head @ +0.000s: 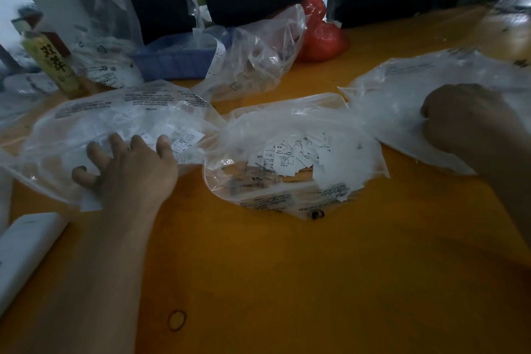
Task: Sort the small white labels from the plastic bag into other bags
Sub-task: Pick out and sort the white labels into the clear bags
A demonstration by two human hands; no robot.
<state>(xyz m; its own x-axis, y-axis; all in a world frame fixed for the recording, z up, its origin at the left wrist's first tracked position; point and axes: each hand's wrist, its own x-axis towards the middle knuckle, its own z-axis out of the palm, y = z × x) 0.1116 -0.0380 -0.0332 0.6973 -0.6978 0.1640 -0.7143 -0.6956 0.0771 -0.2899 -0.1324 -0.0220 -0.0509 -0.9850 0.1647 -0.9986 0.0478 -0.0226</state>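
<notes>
Midway, by the look: many small white labels point(298, 156) left in the middle bag point(290, 201) (some already in the left bag point(94, 112)). Left hand point(129, 167) spread flat on that bag; right hand point(471, 121) curled at the right bag point(402, 89), contents untellable.

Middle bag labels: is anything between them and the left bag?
Nothing solid. The labels lie in the middle bag, whose edge abuts the left bag. The left hand rests spread on the left bag; whether its mouth is open, I cannot tell.
</notes>
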